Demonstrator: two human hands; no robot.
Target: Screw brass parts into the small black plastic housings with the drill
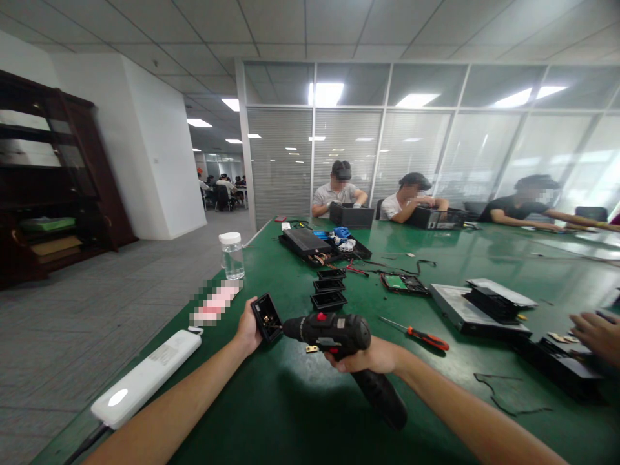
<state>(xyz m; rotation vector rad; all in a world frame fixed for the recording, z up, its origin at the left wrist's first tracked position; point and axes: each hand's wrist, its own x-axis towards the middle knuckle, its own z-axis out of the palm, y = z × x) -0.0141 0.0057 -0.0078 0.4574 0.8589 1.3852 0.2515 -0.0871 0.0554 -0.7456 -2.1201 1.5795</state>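
My right hand (365, 355) is wrapped round the grip of a black cordless drill (334, 332) with red buttons. The drill points left, its bit reaching into a small black open box (266, 315). That box is tilted up in my left hand (248, 329), which grips it by its left side; brass-coloured parts show inside. Whether the bit touches a screw is too small to tell. Under the drill lies a small brass-coloured piece (312, 349). Just beyond stand several similar black boxes (329, 299) in a row.
A white power strip (150, 374) and a clear jar (233, 257) line the left table edge. An orange-handled screwdriver (426, 339), an opened device with a green board (400, 283) and metal casings (475, 310) lie rightward. A co-worker's hand (598, 336) is at far right; other people sit opposite.
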